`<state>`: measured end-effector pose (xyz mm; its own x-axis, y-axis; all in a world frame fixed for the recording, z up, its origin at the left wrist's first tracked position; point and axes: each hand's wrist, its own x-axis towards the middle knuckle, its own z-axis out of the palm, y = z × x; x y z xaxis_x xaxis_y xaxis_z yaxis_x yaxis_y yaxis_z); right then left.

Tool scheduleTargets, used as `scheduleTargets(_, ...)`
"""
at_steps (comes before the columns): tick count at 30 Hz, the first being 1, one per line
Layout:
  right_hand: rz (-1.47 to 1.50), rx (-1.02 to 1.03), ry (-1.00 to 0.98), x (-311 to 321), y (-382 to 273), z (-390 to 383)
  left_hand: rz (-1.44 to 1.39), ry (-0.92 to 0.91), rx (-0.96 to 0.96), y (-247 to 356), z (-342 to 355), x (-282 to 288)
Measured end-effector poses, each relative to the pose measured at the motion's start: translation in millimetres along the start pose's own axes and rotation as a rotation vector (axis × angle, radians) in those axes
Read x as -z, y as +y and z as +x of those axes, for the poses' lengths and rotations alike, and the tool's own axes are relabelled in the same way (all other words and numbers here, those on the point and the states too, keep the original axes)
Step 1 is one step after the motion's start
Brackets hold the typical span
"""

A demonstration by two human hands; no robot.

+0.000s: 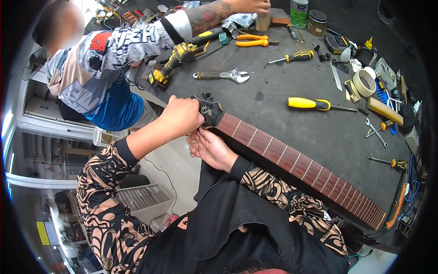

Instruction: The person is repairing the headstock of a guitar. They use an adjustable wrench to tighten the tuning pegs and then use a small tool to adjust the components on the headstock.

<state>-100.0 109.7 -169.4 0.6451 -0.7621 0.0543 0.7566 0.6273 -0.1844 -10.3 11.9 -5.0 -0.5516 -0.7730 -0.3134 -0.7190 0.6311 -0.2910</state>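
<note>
A guitar neck (292, 157) with a reddish-brown fretted fingerboard runs from the middle of the bench edge toward the lower right. Its black headstock (211, 112) points up and left, with small metal parts on its face. My left hand (181, 117) is closed in a fist at the headstock's left edge; its fingertips are hidden. Below it, my right hand (211, 148) is turned palm up under the headstock, fingers curled and thumb against the edge. Whatever its fingers pinch is too small to make out.
On the dark bench (269, 128) lie a yellow screwdriver (310, 104), an adjustable wrench (223, 75), orange pliers (255, 41) and a cordless drill (171, 64). Tape and mixed tools crowd the right side. Another person (100, 77) reaches across the far left, holding a brush (263, 22).
</note>
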Motion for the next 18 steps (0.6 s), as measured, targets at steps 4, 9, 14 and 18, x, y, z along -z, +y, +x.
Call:
scheduleTargets(4,-0.066,-0.001,0.017,0.8,-2.3,2.0,-0.035,-0.158,0.049,0.4,6.5,11.5)
scheduleTargets(9,-0.007,0.03,0.005,0.6,0.5,-4.3,-0.172,0.085,-0.145,-22.7,-1.1,0.8)
scheduleTargets(14,0.077,0.072,0.028,1.2,-1.1,-11.8,-0.176,0.12,-0.428,-38.8,-4.2,7.4)
scheduleTargets(18,0.151,0.108,-0.08,0.1,1.2,-10.8,-0.101,0.193,-0.504,-41.1,-5.7,4.7)
